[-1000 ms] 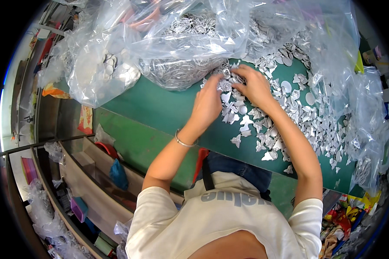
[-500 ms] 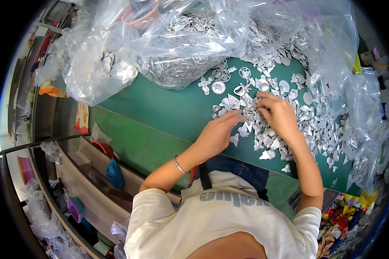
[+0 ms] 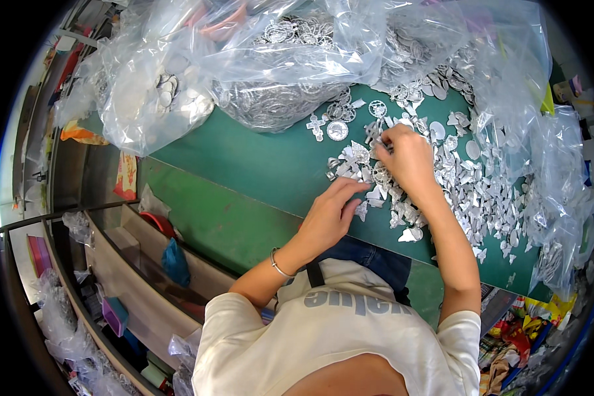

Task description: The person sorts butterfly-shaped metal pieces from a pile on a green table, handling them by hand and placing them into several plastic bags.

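Observation:
Many small silver metal pieces (image 3: pixel 455 185) lie spread over a green table (image 3: pixel 257 165). My left hand (image 3: pixel 329 219) rests flat at the near edge of the spread, its fingertips touching a few pieces, and a thin bracelet sits on its wrist. My right hand (image 3: pixel 406 158) is further into the spread. Its fingers are curled and pinching a silver piece (image 3: pixel 381 142). A round medallion (image 3: pixel 337 130) and a cross-shaped piece (image 3: pixel 316 125) lie apart just beyond the hands.
Large clear plastic bags (image 3: pixel 270 72) full of silver pieces crowd the far side of the table, and more bags (image 3: pixel 554 185) line the right. Shelves with bins and a blue bag (image 3: pixel 175 261) stand lower left. Coloured packets (image 3: pixel 508 336) lie lower right.
My left hand has drawn back from the pile toward my body. My right hand shifted right and nearer, then edged back up, and is still picking among the pieces.

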The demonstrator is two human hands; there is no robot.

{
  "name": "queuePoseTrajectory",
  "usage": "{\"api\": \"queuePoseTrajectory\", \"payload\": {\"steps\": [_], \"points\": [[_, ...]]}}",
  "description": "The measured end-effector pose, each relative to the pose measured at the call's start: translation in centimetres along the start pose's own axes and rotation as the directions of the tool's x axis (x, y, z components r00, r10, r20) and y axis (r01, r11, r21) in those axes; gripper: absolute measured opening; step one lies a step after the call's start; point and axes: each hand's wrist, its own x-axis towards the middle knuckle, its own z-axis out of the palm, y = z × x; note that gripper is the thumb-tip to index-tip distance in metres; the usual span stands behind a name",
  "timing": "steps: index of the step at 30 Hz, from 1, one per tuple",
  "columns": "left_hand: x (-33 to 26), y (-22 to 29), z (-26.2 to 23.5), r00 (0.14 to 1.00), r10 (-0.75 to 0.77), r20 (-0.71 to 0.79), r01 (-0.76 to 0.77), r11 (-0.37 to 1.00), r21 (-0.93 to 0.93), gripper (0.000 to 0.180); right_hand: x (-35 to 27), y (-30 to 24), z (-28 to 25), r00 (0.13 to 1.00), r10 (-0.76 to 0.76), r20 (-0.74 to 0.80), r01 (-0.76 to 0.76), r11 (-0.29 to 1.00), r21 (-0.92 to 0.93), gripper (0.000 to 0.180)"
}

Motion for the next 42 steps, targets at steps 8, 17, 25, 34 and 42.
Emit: {"api": "queuePoseTrajectory", "payload": {"steps": [8, 17, 25, 34, 42], "points": [[-0.9, -0.1, 0.5, 0.999, -0.047, 0.002, 0.047, 0.997, -0.059, 0.030, -2.7, 1.7, -3.5, 0.934, 0.346, 0.094, -0.313, 0.659, 0.684, 0.014], [-0.3, -0.3, 2.8, 0.999, -0.032, -0.010, 0.031, 0.999, -0.022, 0.036, -10.6, 4.8, -5.5, 0.897, 0.441, 0.016, -0.292, 0.565, 0.771, 0.015], [0.1, 0.3, 6.8, 0.988, 0.155, 0.020, -0.155, 0.988, -0.003, 0.039, -19.9, 8.8, -12.8, 0.626, 0.747, -0.225, -0.302, 0.498, 0.813, 0.015], [-0.3, -1.0, 8.5, 0.969, 0.203, -0.138, -0.200, 0.979, 0.035, 0.038, -29.4, 19.0, -26.0, -0.127, 0.520, -0.845, -0.065, 0.845, 0.530, 0.022], [-0.8, -1.3, 8.4, 0.955, 0.233, -0.184, -0.220, 0.972, 0.089, 0.035, -28.0, 24.9, -30.5, -0.103, 0.216, -0.971, -0.228, 0.945, 0.235, 0.023]]}}
